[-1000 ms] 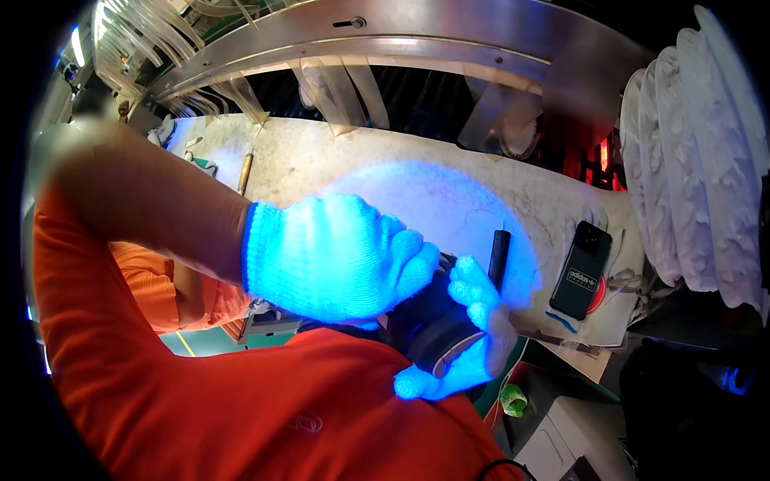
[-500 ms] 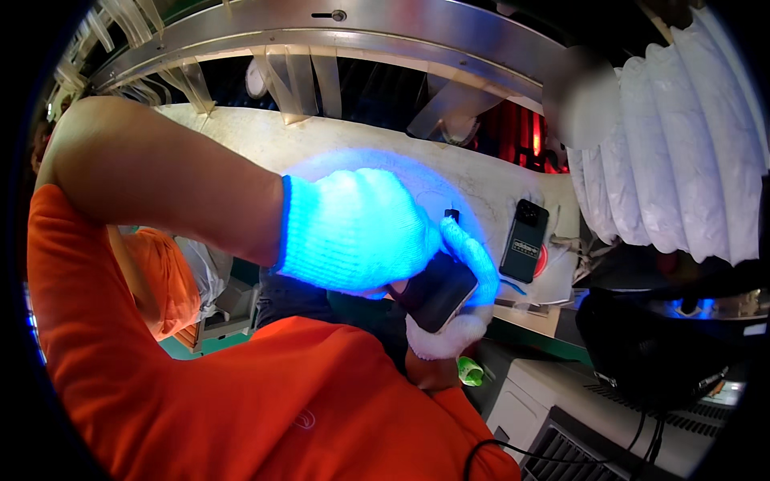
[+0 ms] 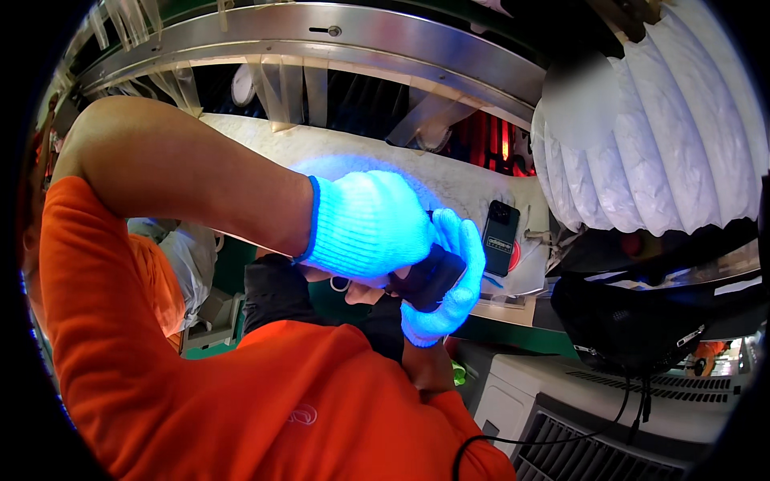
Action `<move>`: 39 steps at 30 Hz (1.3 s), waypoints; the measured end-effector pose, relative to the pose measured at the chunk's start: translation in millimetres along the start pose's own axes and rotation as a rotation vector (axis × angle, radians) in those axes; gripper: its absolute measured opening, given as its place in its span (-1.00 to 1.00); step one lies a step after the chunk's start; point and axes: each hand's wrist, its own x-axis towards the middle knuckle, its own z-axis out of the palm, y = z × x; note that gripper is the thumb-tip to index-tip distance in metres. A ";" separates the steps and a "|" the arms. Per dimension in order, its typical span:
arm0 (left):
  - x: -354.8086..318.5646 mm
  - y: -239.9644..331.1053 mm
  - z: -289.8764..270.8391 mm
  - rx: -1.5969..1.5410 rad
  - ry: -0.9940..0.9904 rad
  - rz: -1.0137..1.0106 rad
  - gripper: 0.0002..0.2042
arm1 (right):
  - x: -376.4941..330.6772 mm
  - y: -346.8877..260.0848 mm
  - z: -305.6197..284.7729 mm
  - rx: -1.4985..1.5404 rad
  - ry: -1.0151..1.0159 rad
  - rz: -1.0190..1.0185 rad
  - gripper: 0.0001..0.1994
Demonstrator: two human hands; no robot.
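Observation:
Strong blue light falls on both of my gloved hands. My left hand (image 3: 370,228), in a knit glove with a dark blue cuff, reaches across from the left with its back up. Its fingers curl down against a dark rounded piece (image 3: 431,279), and what they grip is hidden. From the lower right, my right hand (image 3: 463,280) wraps its gloved fingers around the far side of that piece and supports it. The piece looks black and smooth; its kind cannot be made out. Both hands are together, above my lap at the near side of the worktable.
A dark phone (image 3: 500,232) lies on the pale worktable (image 3: 265,144), beside a red round item (image 3: 514,256). Behind run a metal rail (image 3: 385,28) and clear strips. A ribbed white duct (image 3: 666,128), a black bag (image 3: 626,329) and a grey machine (image 3: 513,385) stand right. Another person's orange sleeve (image 3: 160,276) shows left.
The view has shifted slightly. My hands stay together, and the dark piece has been tilted. My right glove's cuff, white before, now glows blue.

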 end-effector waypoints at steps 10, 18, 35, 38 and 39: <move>-14.1 20.5 -18.2 0.002 -0.004 -0.072 -0.81 | 6.4 -6.0 -5.0 -0.076 -0.071 0.007 -0.08; -26.2 9.6 -6.3 -0.047 0.066 -0.101 -0.75 | 14.1 -41.9 -2.2 -0.573 -0.306 0.000 -0.41; -15.8 -38.8 196.3 -0.411 1.526 0.326 0.02 | -58.1 -67.4 48.3 -0.890 -0.443 -0.001 0.06; -22.8 -38.8 207.4 -0.418 1.460 0.305 -0.01 | -71.7 -70.2 46.1 -0.872 -0.461 0.031 0.10; -23.9 -39.7 205.0 -0.399 1.461 0.329 -0.01 | -73.9 -69.2 46.1 -0.848 -0.447 0.050 0.12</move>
